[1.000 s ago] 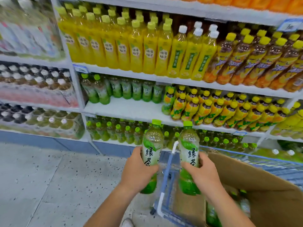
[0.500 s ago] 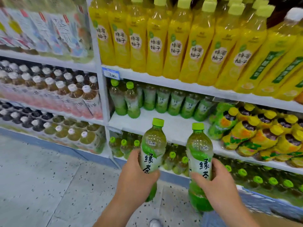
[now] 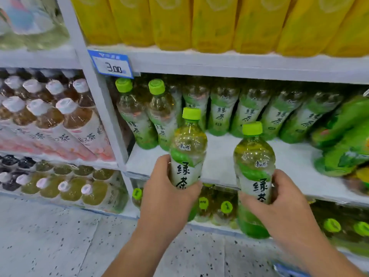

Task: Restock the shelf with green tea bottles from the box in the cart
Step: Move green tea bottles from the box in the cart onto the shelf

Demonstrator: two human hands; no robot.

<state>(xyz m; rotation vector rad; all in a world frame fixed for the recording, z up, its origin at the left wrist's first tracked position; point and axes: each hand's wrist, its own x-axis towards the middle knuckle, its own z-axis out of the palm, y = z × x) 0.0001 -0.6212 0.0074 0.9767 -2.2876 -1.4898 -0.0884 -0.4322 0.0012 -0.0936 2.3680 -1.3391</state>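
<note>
The left hand (image 3: 167,194) grips one green tea bottle (image 3: 187,156) upright by its label; the right hand (image 3: 279,198) grips another green tea bottle (image 3: 253,176) beside it. Both are in front of the white shelf (image 3: 219,156), where a row of matching bottles (image 3: 249,110) stands at the back. A price tag (image 3: 110,63) reads 3.00.

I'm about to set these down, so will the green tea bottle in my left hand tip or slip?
The left-hand bottle looks full, so probably fairly heavy. It is tall and narrow, so it may tip if nudged on the shelf. The left hand wraps its label, likely a secure grip.
</note>
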